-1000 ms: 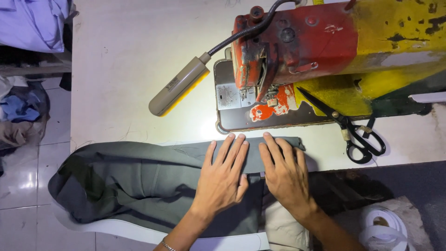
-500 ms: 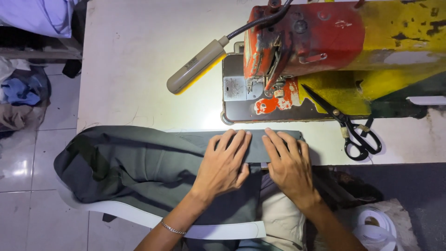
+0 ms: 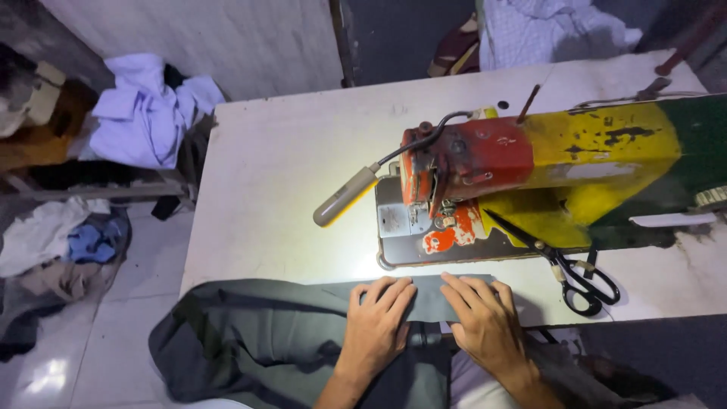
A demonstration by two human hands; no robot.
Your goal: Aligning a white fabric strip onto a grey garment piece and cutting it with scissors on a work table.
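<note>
My left hand and my right hand lie flat, fingers spread, side by side on a dark grey-green garment at the near edge of a white sewing table. They press a folded strip of the cloth just in front of a red, yellow and green sewing machine. The rest of the garment hangs off the table's left front corner toward my lap.
A small lamp on a flexible arm shines on the table by the needle. Black-handled scissors lie right of my right hand. Piles of clothes sit on a shelf and the tiled floor to the left.
The camera has tilted up, showing more of the table and the wall behind. Both hands stay flat on the cloth, shifted slightly along the table's front edge.
</note>
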